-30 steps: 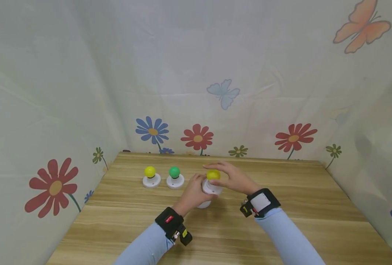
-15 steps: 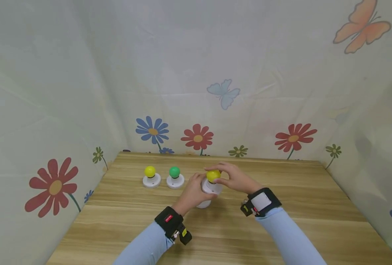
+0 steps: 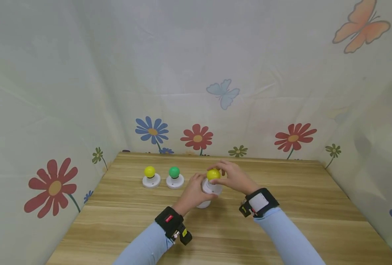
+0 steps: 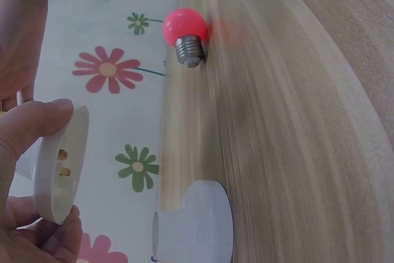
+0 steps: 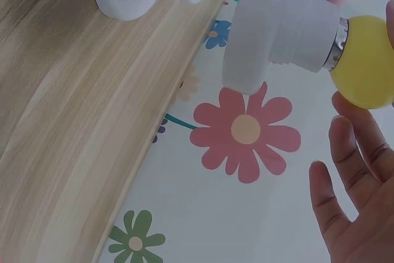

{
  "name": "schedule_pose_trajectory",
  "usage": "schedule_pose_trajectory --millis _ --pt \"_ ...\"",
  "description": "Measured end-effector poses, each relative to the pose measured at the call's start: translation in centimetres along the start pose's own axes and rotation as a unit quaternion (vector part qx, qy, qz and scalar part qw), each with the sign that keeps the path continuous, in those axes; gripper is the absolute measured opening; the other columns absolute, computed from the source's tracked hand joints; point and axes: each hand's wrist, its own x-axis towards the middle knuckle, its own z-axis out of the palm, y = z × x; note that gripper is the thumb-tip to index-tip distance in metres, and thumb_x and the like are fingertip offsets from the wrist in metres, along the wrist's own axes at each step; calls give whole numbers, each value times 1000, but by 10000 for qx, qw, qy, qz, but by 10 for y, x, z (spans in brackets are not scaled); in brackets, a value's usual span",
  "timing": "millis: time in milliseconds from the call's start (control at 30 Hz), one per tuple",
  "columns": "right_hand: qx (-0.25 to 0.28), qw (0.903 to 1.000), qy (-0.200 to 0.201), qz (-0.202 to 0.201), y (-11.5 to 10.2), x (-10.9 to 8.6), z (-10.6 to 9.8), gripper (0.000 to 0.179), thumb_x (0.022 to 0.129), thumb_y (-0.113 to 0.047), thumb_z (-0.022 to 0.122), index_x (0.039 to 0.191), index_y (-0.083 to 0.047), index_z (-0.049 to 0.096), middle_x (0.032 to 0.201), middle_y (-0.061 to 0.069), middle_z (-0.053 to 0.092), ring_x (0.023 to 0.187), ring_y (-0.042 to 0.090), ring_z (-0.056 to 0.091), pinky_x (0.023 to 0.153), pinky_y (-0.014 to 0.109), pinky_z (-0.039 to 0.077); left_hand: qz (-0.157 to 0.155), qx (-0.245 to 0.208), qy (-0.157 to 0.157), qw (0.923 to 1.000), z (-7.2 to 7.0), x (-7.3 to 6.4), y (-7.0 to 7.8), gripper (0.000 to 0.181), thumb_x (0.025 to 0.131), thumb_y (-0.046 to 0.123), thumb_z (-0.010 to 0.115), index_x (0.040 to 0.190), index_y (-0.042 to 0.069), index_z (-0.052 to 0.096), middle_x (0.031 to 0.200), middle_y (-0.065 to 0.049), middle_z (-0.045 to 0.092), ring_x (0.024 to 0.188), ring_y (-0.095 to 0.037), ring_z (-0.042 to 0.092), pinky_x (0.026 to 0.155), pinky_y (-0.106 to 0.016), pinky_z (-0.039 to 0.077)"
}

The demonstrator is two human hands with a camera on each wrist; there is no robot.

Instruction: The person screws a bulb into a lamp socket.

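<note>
Gripping a white socket (image 3: pixel 212 187) by its rim, the left hand (image 3: pixel 190 193) has it up off the table (image 3: pixel 315 206), thumb on one side, fingers curled on the other. Over on the right hand (image 3: pixel 234 177), thumb and fingertips are pinching a yellow bulb (image 3: pixel 214 174) that sits at the mouth of that socket; a few of the lower fingers are fanned out, clear of the glass. Right wrist cam shows a strip of metal thread between bulb and socket, so it's not sunk all the way down. Left wrist cam gets the underside of the socket, with a couple of brassy bits (image 4: pixel 64 163) in there.

Under the socket, a second socket (image 3: pixel 203 204) stands on the table, mostly hidden by the left hand from above. Left of the socket there's a green bulb (image 3: pixel 174 172) upright in its own base, and further left of it another yellow one, the far bulb (image 3: pixel 149 171), same deal. Also a red bulb (image 4: pixel 184 26) lying on the table, well apart from the socket. Behind the socket hangs a flowery curtain (image 3: pixel 196 55).
</note>
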Motion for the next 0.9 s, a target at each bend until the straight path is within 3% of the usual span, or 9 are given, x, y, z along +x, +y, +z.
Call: schedule_pose_trajectory --millis 200,300,400,533,700,900 --pt "-109 9999 21 85 -2 0 1 44 80 -36 78 119 -21 65 121 3 62 100 21 58 85 42 55 -51 -52 -9 10000 1 0 -2 72 73 36 84 132 6 55 123 -7 55 112 -24 52 93 -43 51" --pt "-263 9991 -97 305 -7 1 0 52 81 -45 75 125 -19 61 124 7 60 100 23 58 85 43 56 -109 -63 -36 9999 1 -1 -2 72 73 36 84 133 7 54 123 -7 54 113 -24 52 95 -43 50" --pt "-730 9945 -171 731 -16 3 -2 65 80 -59 69 127 -15 58 116 8 61 91 21 59 74 35 56 -97 -75 -31 9999 1 -1 -2 72 73 35 84 133 9 55 122 -6 55 113 -24 52 96 -44 49" --pt "-1374 9844 -89 1096 -27 7 -2 66 76 -68 67 109 -11 58 87 3 60 68 16 54 54 25 45 13 -82 6 10000 1 -1 -1 70 72 34 85 132 12 57 121 -6 56 112 -24 52 95 -44 49" --pt "-1659 9803 63 1071 -30 8 2 56 76 -64 70 93 -13 55 69 -1 52 56 13 48 46 23 38 79 -35 10 10000 2 -1 -1 66 73 35 84 131 14 59 119 -5 56 111 -23 52 93 -43 50" --pt "-1502 9842 -5 941 -30 8 2 50 79 -54 73 95 -10 56 73 0 53 59 13 49 49 23 41 -72 -112 -35 9999 2 -2 -1 69 74 34 84 134 14 56 121 -3 55 113 -22 51 95 -43 50"
